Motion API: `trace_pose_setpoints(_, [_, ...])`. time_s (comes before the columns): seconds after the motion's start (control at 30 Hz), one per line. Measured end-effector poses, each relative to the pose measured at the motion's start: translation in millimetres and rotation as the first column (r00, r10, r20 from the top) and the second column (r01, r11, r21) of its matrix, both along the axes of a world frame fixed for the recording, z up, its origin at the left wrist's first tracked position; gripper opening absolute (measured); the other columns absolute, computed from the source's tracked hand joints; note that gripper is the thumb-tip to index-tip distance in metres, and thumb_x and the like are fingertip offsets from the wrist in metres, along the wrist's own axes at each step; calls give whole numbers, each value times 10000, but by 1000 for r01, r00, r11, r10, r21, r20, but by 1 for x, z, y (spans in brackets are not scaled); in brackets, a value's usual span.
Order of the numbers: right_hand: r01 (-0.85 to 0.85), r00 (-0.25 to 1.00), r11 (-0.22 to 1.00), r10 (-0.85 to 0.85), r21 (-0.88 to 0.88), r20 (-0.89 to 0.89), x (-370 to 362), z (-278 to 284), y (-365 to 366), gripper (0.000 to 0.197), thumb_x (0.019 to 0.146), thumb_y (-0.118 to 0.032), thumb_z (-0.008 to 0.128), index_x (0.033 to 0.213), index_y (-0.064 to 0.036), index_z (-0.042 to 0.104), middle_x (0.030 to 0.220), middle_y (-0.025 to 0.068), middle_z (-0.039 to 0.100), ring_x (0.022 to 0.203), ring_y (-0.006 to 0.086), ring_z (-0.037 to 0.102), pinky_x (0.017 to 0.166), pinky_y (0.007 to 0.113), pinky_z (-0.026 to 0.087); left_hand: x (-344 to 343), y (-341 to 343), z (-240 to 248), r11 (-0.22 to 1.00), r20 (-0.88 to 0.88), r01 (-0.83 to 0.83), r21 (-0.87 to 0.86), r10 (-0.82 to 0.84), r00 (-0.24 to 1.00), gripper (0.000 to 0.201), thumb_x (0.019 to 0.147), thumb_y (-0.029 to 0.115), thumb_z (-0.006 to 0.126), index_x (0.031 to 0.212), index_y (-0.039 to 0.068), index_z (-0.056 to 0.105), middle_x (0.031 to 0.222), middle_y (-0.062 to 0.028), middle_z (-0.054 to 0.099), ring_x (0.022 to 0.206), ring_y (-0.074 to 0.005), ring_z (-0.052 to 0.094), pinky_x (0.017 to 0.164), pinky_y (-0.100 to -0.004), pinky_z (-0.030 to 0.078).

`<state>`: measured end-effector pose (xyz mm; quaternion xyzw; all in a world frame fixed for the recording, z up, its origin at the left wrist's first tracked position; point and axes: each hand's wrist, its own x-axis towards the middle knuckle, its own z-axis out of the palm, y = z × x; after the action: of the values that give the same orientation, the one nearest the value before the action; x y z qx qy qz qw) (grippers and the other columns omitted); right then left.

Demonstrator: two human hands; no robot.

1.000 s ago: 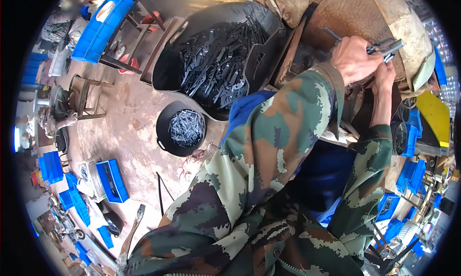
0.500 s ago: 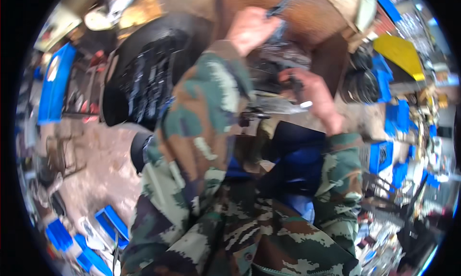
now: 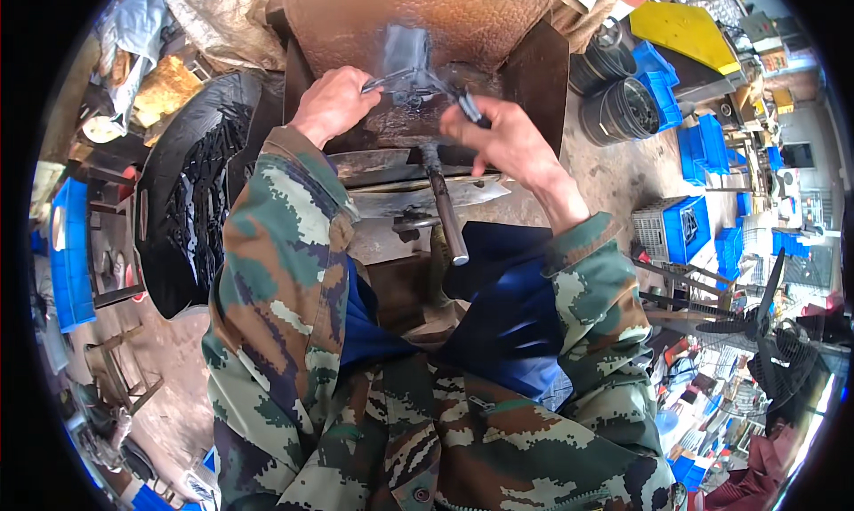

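My left hand (image 3: 338, 104) is closed on one end of a dark, pliers-like metal tool (image 3: 422, 86), whose exact kind I cannot make out. The tool's other arm, a dark handle, sits in the closed fingers of my right hand (image 3: 505, 139), which is slightly blurred. Just beyond the tool stands a smeared grey block-like part (image 3: 406, 48), inside a brown metal housing (image 3: 539, 97). Between the tool and my lap, a round metal bar (image 3: 447, 216) sticks out toward me.
At left, a black tub (image 3: 160, 217) holds many dark metal pieces. Black buckets (image 3: 620, 111) and blue crates (image 3: 703, 151) stand at right, beside a yellow panel (image 3: 685, 35). A black fan (image 3: 765, 320) is at lower right. A brown sheet (image 3: 409, 8) rises behind the housing.
My view has shifted, and the scene is sharper. Both hands now hold the tool level between them; earlier my left hand was farther out and higher than the right. The metal bar shows plainly now.
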<state>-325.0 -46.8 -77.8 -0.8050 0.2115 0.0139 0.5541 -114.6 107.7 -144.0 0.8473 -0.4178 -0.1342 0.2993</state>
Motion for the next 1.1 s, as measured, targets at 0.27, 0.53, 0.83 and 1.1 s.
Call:
trace_pose_setpoints(0.27, [294,942,931,-321,218,97,32,-7,-6,278,982,-188,579,1167,19,582,1037,116,680,511,73,497,507,259,512,-8,-16,3,988,167,-153,15,148,975,285,900,272,622,1109,94,698,947,-178,709,945,-329,677,822,-418,508])
trace_pose_setpoints(0.53, [250,814,753,-504,609,289,46,-4,-5,153,981,-123,574,1090,-19,597,866,69,645,510,55,418,471,278,527,-34,-25,44,936,-597,-96,-338,-135,791,287,958,274,609,1016,8,700,743,17,640,484,-22,313,443,-217,247])
trace_pose_setpoints(0.83, [275,792,796,-505,539,343,50,-3,7,153,953,-97,622,1065,7,628,793,36,620,512,97,505,444,254,439,-25,-7,49,914,-770,-184,-362,-182,611,349,940,278,633,1072,-43,664,767,0,641,473,-33,339,433,-225,258])
trace_pose_setpoints(1.1, [338,805,883,-450,324,387,34,-5,4,179,957,-116,630,1080,13,625,846,35,620,468,99,495,443,253,435,8,-11,11,943,-721,-248,-221,13,693,278,921,158,549,1106,-32,636,889,-64,664,550,-57,440,472,-230,332])
